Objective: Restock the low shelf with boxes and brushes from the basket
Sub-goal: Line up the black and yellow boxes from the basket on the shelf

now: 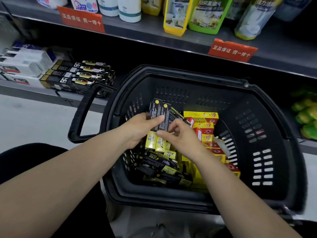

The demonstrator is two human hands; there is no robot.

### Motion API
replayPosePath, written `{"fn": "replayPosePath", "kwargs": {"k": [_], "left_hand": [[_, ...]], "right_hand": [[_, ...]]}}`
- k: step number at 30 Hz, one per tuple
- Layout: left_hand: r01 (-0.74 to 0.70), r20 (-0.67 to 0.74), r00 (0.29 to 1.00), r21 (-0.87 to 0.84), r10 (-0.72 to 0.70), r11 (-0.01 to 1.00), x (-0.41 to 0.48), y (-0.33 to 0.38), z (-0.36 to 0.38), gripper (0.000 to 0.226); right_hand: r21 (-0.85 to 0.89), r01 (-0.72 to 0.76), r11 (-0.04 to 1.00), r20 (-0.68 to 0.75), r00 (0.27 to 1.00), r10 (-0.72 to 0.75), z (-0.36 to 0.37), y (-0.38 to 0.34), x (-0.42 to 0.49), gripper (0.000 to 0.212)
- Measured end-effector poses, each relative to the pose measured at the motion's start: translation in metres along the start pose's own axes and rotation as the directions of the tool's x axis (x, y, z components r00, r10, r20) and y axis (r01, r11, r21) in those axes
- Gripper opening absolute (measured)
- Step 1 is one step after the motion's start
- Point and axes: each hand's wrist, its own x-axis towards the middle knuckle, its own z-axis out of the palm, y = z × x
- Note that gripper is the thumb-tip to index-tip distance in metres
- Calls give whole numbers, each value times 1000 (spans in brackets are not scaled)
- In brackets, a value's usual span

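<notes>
Person: two bare forearms, no sleeves in view; left hand (137,130) and right hand (180,136) ungloved; dark garment (20,162) over lap

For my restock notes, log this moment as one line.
stage: gathering | left hand: holds black boxes | right hand: steadying them | place: over basket | low shelf: part-stocked

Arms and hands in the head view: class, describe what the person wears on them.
Both forearms are bare with no sleeve in view. The left hand shows no glove, watch or band. The right hand is also ungloved; a small glint on one finger may be a ring, but it is too small to confirm.
</notes>
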Motion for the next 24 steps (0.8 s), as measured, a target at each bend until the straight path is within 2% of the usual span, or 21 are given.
{"fn": "replayPosePath", "kwargs": {"k": [3, 4, 5, 6, 7, 8, 9, 10, 12, 14, 15, 17, 19, 20, 22, 23, 24], "left_hand": [[-37, -42, 998, 79, 40, 996, 3, -3, -11, 57], [-33, -48, 998, 110, 38, 993, 4, -4, -14, 70], [-28, -47, 998, 129, 34, 991, 5, -5, -17, 78], [-30, -42, 999, 131, 36, 991, 5, -6, -20, 81], [-36, -37, 998, 127, 41, 991, 5, -6, -21, 80], [-40, -38, 998, 123, 45, 992, 5, -6, -22, 80], [-39, -42, 998, 116, 44, 993, 5, -7, -23, 82], [-40, -45, 998, 104, 44, 994, 5, -8, -23, 85], [-42, -42, 998, 67, 45, 997, 6, -7, -22, 85], [-44, -35, 998, 30, 45, 999, 5, -7, -23, 79], [-46, -38, 998, 14, 46, 999, 4, -6, -23, 75], [-50, -49, 998, -25, 48, 998, 4, -5, -24, 72], [-44, -55, 998, -48, 42, 998, 4, -4, -23, 69], [-44, -56, 998, -55, 40, 998, 3, -4, -22, 63], [-36, -57, 998, -79, 31, 996, 1, -2, -20, 41], [-24, -59, 998, -98, 18, 995, 0, 0, -19, 35], [-11, -55, 998, -127, 4, 992, -1, 1, -18, 33]], "right_hand": [[162, -25, 986, 108, 994, 7, -5, 3, 2, 20], [150, -62, 987, 170, 985, 36, -6, 7, 2, 21], [32, -68, 997, 228, 972, 59, -6, 13, 2, 20], [-180, -25, 983, 290, 954, 78, -6, 19, 2, 19], [-415, 49, 909, 361, 925, 115, -2, 27, 2, 23], [-605, 134, 785, 415, 894, 168, 4, 34, 2, 35], [-719, 207, 663, 444, 872, 208, 11, 39, 1, 50], [-772, 266, 577, 457, 863, 214, 19, 41, 2, 63], [-806, 345, 481, 470, 867, 165, 31, 41, 5, 75], [-803, 325, 500, 454, 876, 160, 33, 41, 11, 71], [-782, 259, 567, 425, 887, 182, 30, 41, 13, 66], [-641, 29, 767, 329, 913, 241, 16, 39, 13, 55], [-266, -192, 945, 223, 941, 254, -3, 32, 11, 35], [-10, -264, 964, 175, 949, 262, -12, 27, 9, 25], [404, -292, 867, 154, 956, 251, -25, 15, 8, 23], [507, -259, 822, 154, 966, 210, -26, 10, 8, 27], [539, -220, 813, 145, 975, 167, -26, 5, 8, 32]]}}
